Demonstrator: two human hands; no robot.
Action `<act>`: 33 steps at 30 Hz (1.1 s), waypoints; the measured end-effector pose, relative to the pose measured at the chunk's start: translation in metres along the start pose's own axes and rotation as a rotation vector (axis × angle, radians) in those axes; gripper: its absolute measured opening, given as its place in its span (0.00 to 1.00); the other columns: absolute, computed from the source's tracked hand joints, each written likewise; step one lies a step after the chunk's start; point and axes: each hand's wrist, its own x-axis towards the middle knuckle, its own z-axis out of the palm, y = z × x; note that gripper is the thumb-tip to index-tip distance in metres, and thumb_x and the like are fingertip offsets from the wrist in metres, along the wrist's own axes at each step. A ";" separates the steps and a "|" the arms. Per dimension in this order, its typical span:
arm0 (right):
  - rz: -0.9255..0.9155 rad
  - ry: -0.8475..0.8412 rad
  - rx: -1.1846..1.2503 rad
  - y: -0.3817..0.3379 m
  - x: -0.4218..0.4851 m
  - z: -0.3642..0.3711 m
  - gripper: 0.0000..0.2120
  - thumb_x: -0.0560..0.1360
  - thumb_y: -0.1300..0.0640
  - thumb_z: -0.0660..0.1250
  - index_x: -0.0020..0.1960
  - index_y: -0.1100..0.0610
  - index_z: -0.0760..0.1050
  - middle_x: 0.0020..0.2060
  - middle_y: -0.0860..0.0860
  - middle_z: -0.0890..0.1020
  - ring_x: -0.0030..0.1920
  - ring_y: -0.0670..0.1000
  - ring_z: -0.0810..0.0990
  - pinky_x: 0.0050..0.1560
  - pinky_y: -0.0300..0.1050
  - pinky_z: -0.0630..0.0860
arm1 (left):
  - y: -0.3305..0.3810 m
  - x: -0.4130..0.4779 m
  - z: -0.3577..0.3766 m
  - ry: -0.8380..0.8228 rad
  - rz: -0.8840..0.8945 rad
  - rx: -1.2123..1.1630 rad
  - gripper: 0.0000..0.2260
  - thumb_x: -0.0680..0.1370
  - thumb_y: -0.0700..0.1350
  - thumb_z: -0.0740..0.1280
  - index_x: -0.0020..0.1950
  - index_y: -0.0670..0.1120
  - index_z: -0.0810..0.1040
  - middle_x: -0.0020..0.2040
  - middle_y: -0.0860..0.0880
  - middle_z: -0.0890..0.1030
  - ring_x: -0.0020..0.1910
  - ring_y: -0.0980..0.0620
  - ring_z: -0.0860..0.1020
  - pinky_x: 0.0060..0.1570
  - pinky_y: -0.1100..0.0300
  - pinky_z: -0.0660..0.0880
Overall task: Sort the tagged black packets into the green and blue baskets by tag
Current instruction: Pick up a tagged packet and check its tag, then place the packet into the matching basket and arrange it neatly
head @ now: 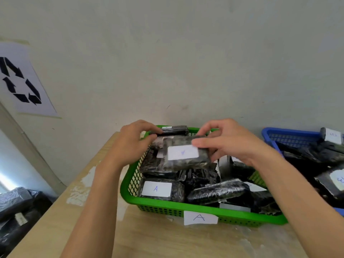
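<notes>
A black packet (pixel 188 162) with a white tag marked A hangs over the far half of the green basket (pixel 167 206). My left hand (pixel 135 140) grips its left end and my right hand (pixel 230 142) grips its right end, thumb on the tag. The green basket carries a paper label A on its front wall and holds several black packets; one at the front left (pixel 160 189) shows an A tag. The blue basket (pixel 290 135) stands to the right, also filled with black packets with white tags.
The baskets stand on a light wooden table (pixel 167 239) against a pale wall. A sheet with a recycling symbol (pixel 22 81) is taped to the wall at left. Below the table's left edge lies a pile of black packets (pixel 16 211).
</notes>
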 end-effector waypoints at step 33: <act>0.100 0.112 -0.706 -0.002 0.036 0.020 0.19 0.74 0.43 0.77 0.52 0.53 0.74 0.32 0.52 0.85 0.26 0.49 0.86 0.28 0.38 0.74 | 0.021 -0.014 -0.006 -0.251 0.015 0.001 0.16 0.70 0.62 0.77 0.55 0.62 0.80 0.59 0.64 0.76 0.59 0.63 0.72 0.57 0.67 0.67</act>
